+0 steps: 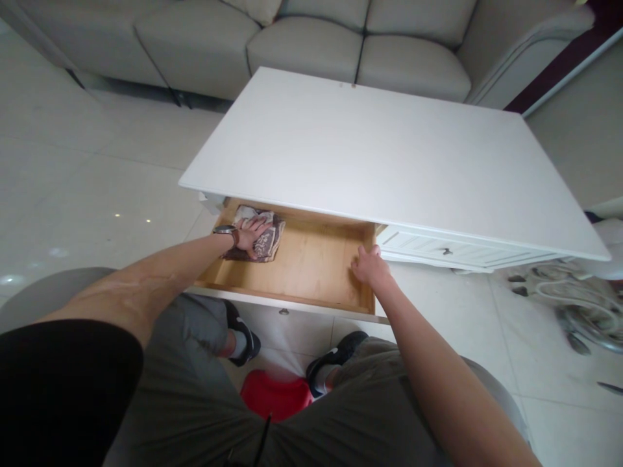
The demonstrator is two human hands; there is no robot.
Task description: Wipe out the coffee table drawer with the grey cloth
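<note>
The left hand (250,237), a watch (225,229) at its wrist, lies spread flat on a patterned cloth (270,245) inside an open drawer (311,266). Bare wood runs from beside that hand across to the right hand (368,264), whose fingers curl over the drawer's side. Beyond both hands spreads a white tabletop (389,162), and farther off stands a grey sofa (311,48). Right of the right hand is a closed drawer front (413,245) with a knob (446,251). Nearer the body, below the hands, a red object (275,392) (partly hidden by the trousers (195,389)) sits between dark shoes (248,344).
</note>
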